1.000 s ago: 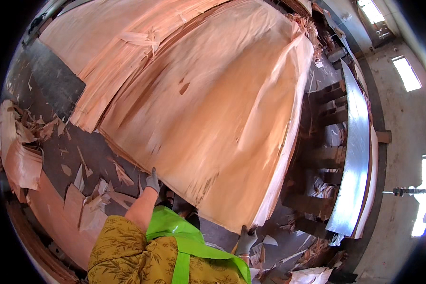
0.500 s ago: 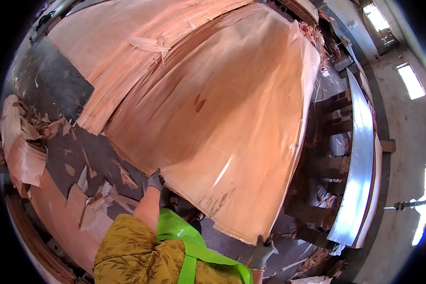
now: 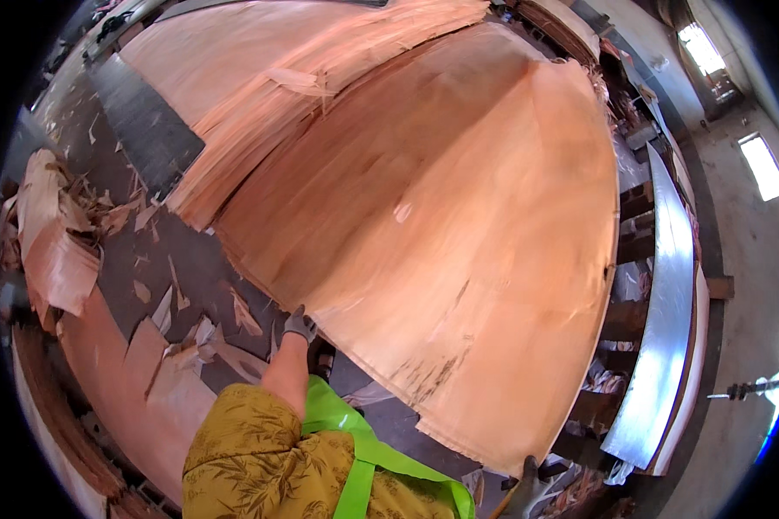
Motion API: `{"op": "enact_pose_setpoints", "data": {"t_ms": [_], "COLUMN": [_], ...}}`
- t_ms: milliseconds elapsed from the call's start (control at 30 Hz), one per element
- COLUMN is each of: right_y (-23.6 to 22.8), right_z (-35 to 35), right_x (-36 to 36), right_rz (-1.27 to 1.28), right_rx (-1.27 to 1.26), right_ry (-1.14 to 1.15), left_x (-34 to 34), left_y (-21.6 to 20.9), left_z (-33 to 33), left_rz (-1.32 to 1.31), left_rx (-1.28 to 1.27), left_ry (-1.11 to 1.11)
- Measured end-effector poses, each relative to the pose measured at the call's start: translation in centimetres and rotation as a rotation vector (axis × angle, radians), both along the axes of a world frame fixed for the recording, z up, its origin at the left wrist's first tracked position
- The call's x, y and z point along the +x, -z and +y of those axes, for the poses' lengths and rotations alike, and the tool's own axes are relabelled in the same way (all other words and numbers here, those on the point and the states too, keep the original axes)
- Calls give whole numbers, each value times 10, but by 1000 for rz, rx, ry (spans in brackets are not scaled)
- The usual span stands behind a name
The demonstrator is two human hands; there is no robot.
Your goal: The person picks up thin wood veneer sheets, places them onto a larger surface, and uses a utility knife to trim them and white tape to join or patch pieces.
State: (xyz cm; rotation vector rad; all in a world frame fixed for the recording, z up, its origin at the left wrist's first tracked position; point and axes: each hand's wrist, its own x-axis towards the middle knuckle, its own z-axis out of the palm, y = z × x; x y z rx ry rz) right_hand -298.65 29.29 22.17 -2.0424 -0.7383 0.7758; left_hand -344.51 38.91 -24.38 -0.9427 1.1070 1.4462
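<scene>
A large, thin orange-tan wood veneer sheet spreads out in front of me, with dark streaks near its close edge. My left hand, in a grey glove, is closed on the sheet's near left corner. At the near right corner my right hand, also gloved, pinches the edge; its lower part runs toward the picture's bottom. Beneath the held sheet, other layers are mostly hidden.
Another veneer stack with ragged edges lies to the far left, beside a dark flat panel. Torn veneer scraps litter the floor on the left. On the right, a shiny metal sheet stands along dark wooden beams.
The sheet's right side has swung out to the right and its folds have flattened. My right hand has moved right and down with its corner. My left hand keeps its corner.
</scene>
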Motion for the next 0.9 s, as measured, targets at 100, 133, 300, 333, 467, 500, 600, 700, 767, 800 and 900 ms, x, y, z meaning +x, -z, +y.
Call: {"op": "enact_pose_setpoints", "data": {"t_ms": [100, 133, 300, 333, 467, 500, 600, 700, 767, 800, 900], "right_y": [-18, -21, -37, -37, -75, -74, -64, -83, -89, -69, -90], "right_z": [-18, -28, -99, -116, -175, -191, -215, -260, -265, -260, -257], "right_x": [24, 35, 106, 124, 183, 215, 317, 380, 417, 429, 472], "right_rz": [17, 33, 72, 73, 74, 47, 123, 80, 64, 87, 12], "right_rx": [28, 51, 156, 173, 160, 161, 221, 250, 255, 266, 257], "right_ry": [62, 86, 176, 184, 205, 210, 186, 275, 264, 253, 248], "left_x": [14, 17, 61, 72, 141, 157, 172, 290, 329, 327, 407], "left_y": [-8, -8, -25, -25, -29, -29, -23, -70, -93, -102, -123], "left_z": [-16, -18, -44, -48, -67, -70, -80, -79, -72, -61, -45], "left_rz": [6, 41, 253, 378, 421, 421, 501, 319, 349, 399, 383], "left_rx": [141, 142, 211, 180, 308, 350, 487, 550, 566, 577, 621], "left_ry": [23, 47, 243, 376, 385, 377, 337, 376, 491, 548, 600]}}
